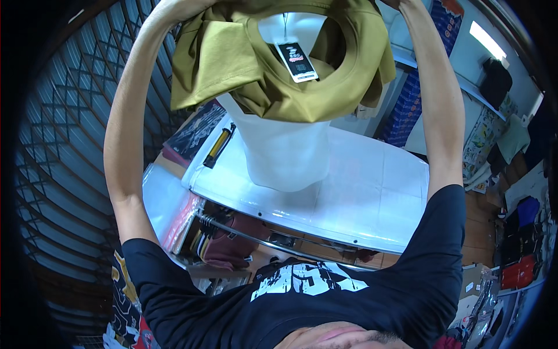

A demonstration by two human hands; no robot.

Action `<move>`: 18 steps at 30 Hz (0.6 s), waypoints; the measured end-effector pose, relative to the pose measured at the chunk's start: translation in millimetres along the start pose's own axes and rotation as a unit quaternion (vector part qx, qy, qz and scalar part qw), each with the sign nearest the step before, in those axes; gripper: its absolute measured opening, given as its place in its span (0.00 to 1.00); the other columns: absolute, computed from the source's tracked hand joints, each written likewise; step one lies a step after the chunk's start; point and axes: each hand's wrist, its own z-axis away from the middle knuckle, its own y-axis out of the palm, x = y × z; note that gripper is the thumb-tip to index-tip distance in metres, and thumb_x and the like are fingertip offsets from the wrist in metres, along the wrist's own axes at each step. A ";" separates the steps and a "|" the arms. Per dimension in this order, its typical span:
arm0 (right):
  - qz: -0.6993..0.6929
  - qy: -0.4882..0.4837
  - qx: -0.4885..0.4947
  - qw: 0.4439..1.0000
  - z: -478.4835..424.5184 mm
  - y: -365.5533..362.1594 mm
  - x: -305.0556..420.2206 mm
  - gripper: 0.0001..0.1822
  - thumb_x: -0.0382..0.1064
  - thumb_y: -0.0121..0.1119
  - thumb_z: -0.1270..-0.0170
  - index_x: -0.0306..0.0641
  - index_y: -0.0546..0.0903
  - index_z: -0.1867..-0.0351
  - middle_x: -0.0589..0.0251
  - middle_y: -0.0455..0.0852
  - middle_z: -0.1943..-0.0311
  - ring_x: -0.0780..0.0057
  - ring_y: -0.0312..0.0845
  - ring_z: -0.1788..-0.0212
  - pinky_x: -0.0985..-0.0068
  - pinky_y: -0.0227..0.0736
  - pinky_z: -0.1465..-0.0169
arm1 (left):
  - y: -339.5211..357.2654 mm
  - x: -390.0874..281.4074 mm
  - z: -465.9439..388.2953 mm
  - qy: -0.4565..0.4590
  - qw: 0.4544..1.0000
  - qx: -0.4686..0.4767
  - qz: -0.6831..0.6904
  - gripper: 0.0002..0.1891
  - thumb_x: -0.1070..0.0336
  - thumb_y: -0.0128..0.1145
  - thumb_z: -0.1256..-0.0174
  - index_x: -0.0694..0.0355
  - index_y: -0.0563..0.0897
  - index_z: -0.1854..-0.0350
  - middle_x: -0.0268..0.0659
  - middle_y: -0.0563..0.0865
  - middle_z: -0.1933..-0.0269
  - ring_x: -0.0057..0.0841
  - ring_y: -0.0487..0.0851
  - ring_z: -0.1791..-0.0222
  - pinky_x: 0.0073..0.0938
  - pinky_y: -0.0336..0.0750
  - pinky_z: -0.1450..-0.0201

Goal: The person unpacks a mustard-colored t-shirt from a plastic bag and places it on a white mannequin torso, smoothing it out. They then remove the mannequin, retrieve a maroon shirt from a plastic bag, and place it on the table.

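An olive-green T-shirt [314, 102] is bunched around the upper part of a white mannequin torso [287, 150], its round neck opening facing me. A dark hang tag [297, 62] bearing writing dangles on a string in that opening. At the top left, my left hand [189, 6] meets the shirt's shoulder side, its fingers hidden by the fabric and the picture's edge. My right hand [392, 3] is mostly cut off at the top, near the shirt's other side. Whether either hand grips the cloth cannot be seen. The torso stands on a white-covered table [370, 196].
A black and yellow tool [219, 146] lies left of the torso. Packaged dark printed goods [198, 131] sit beyond it. Beneath the table's near edge runs a metal rail [244, 233] with hanging garments [235, 242]. A folding metal gate [74, 152] borders the left; cartons [468, 279] stand lower right.
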 end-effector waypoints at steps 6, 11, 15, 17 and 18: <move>-0.385 -0.041 -0.195 0.901 -63.6 32.8 -48.1 0.17 0.28 0.64 0.31 0.33 0.84 0.41 0.54 0.91 0.50 0.67 0.87 0.52 0.70 0.85 0.47 | -11.6 60.8 -56.1 0.015 0.973 -0.207 -0.101 0.16 0.72 0.52 0.27 0.67 0.85 0.41 0.49 0.92 0.50 0.34 0.89 0.51 0.34 0.82 0.44; -0.155 0.060 -0.263 0.950 -98.5 46.5 -158.5 0.15 0.31 0.65 0.32 0.33 0.86 0.45 0.58 0.93 0.54 0.74 0.86 0.53 0.71 0.82 0.52 | 40.5 99.8 -96.4 -0.057 0.992 -0.099 0.051 0.18 0.64 0.54 0.26 0.67 0.84 0.40 0.53 0.91 0.49 0.37 0.88 0.49 0.37 0.82 0.45; -0.125 0.194 -0.170 0.958 -118.2 88.6 -142.0 0.15 0.33 0.65 0.31 0.34 0.86 0.45 0.58 0.92 0.55 0.75 0.86 0.55 0.71 0.82 0.53 | 10.5 101.3 -79.2 -0.067 0.996 -0.064 0.006 0.22 0.58 0.53 0.25 0.68 0.83 0.39 0.53 0.90 0.47 0.37 0.88 0.48 0.37 0.81 0.44; -0.098 0.233 -0.141 0.957 -104.3 99.4 -145.3 0.15 0.34 0.65 0.31 0.34 0.86 0.45 0.59 0.92 0.55 0.75 0.85 0.55 0.71 0.81 0.53 | 24.6 114.3 -75.6 -0.069 0.997 -0.037 0.010 0.24 0.55 0.53 0.25 0.68 0.82 0.38 0.53 0.89 0.47 0.37 0.87 0.47 0.37 0.81 0.43; -0.094 0.245 -0.133 0.956 -99.5 101.1 -144.6 0.15 0.34 0.65 0.31 0.34 0.86 0.45 0.59 0.92 0.55 0.75 0.85 0.56 0.72 0.81 0.54 | 26.9 117.0 -70.8 -0.071 0.997 -0.025 0.005 0.25 0.53 0.52 0.25 0.69 0.82 0.38 0.53 0.89 0.46 0.38 0.87 0.47 0.37 0.81 0.43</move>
